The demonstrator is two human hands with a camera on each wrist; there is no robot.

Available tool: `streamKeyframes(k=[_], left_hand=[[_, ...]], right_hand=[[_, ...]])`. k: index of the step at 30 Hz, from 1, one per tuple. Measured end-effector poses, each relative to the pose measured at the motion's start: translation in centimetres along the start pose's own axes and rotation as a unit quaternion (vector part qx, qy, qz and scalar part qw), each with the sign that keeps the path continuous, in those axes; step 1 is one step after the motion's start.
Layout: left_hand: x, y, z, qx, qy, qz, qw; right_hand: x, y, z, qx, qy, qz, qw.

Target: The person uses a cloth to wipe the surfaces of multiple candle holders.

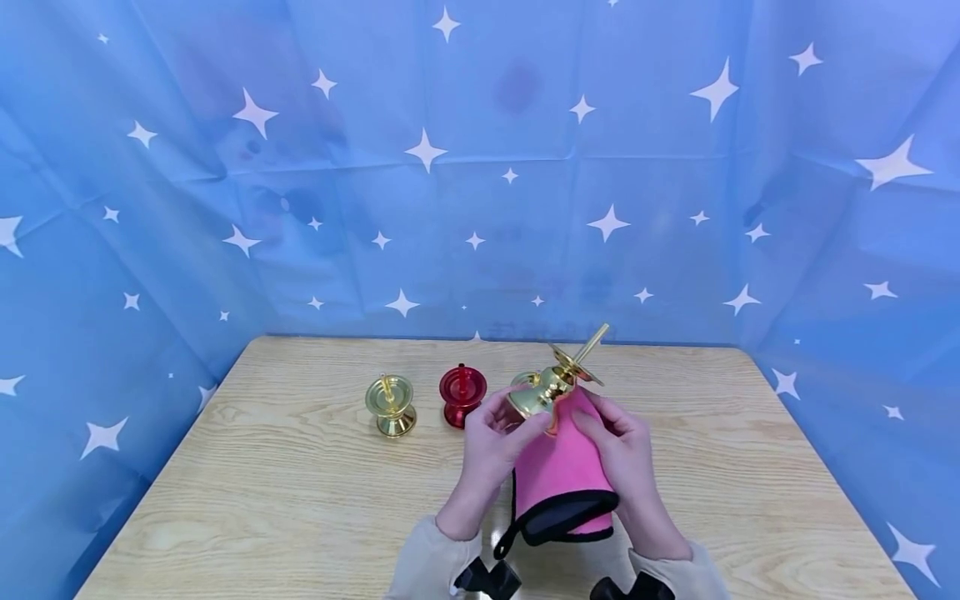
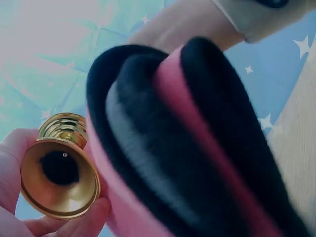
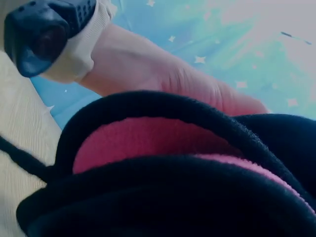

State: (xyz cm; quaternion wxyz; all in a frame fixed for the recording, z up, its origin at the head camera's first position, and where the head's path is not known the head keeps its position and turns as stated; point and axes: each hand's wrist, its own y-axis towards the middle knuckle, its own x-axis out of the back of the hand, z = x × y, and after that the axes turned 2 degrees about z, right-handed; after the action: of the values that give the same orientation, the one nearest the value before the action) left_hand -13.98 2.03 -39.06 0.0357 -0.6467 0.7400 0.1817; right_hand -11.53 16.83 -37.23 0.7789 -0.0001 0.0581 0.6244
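In the head view my left hand grips the flared base of a gold candle holder, tilted with its spike pointing up and right. My right hand holds a pink cloth mitt with black edging and a hanging loop, its upper end against the holder's stem. The left wrist view shows the hollow underside of the candle holder beside the mitt, whose black-trimmed opening faces the camera. The mitt's opening fills much of the right wrist view and hides the right fingers there.
On the wooden table stand another gold candle holder at the left and a red candle holder beside it. A further gold candle holder is partly hidden behind the hands. A blue star-patterned curtain surrounds the table's back and sides.
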Motion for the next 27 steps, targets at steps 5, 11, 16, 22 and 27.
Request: streamKeyframes(k=[5,11,16,22,27], left_hand=[[0.2,0.4,0.2,-0.032,0.028,-0.038,0.9984],[0.4,0.4,1.0,-0.209,0.206,-0.048,0.9549],[0.5,0.7,1.2,-0.388,0.354,-0.056,0.8493],[0.5,0.8,1.0,-0.426,0.373,-0.079,0.8201],[0.2,0.6,1.0,-0.376,0.289,-0.075,0.8770]], right_hand=[[0.0,-1.1,0.3,0.110,-0.042,-0.001,0.993],[-1.1,-1.1,0.7,0.413,-0.199,-0.068,0.886],[-2.3,-0.9,0.6,0.510,-0.302,-0.141,0.793],[-2.8,-0.6,0.4,0.559,-0.337,-0.130,0.746],[-2.4,-0.4,-0.1,0.569,-0.314,-0.099,0.754]])
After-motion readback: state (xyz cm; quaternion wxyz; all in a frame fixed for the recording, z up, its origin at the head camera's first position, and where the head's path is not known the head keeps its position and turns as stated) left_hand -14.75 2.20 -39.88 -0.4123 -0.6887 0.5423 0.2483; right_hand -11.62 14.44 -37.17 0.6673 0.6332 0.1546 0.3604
